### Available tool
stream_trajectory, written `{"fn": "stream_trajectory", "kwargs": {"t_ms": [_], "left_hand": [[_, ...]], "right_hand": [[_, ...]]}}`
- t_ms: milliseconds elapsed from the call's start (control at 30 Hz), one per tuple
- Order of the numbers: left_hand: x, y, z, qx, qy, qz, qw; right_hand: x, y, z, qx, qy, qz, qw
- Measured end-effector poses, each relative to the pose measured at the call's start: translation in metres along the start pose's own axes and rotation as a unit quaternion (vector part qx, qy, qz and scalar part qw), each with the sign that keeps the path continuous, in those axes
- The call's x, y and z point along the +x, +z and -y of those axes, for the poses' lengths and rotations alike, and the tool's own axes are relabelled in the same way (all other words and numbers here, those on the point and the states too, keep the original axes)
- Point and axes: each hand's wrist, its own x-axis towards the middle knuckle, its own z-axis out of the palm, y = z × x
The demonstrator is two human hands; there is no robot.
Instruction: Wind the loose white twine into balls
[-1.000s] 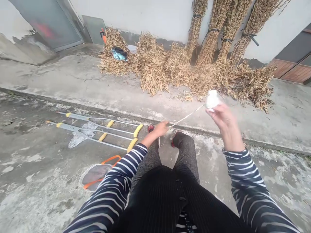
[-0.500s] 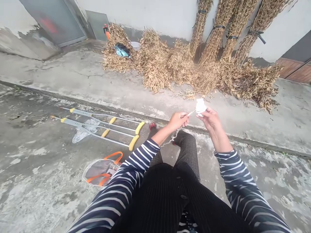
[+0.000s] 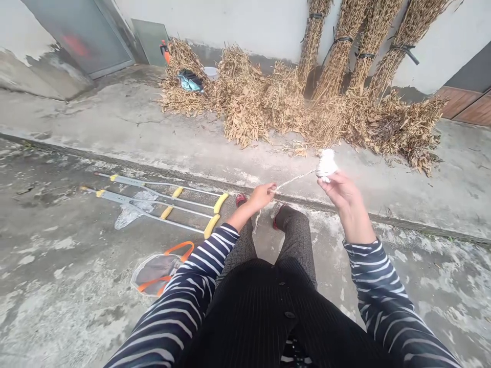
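Left of the person's legs, two long metal crutches lie side by side on the rough concrete ground, with a round mesh-covered hoop, hard to make out, nearer still. Ahead, heaps of dried bean plants sit on a raised concrete ledge, and tied upright bundles of dried stalks lean against the plastered wall behind them.

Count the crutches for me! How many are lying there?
2. Both lie side by side on the concrete ground, left of the person's legs: the farther crutch and the nearer crutch. Neither looks hidden.
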Motion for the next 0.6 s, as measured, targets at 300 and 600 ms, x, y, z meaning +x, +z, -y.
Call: {"fn": "stream_trajectory", "kwargs": {"t_ms": [300, 600], "left_hand": [[0.000, 0.021, -0.089, -0.312, 0.046, 0.117, 0.942], [-0.012, -0.006, -0.098, -0.360, -0.011, 0.193, 0.913]], "right_hand": [[0.003, 0.011, -0.012, -0.071, 0.056, 0.054, 0.994], [0.005, 0.003, -0.026, 0.000, 0.071, 0.080, 0.994]]}}
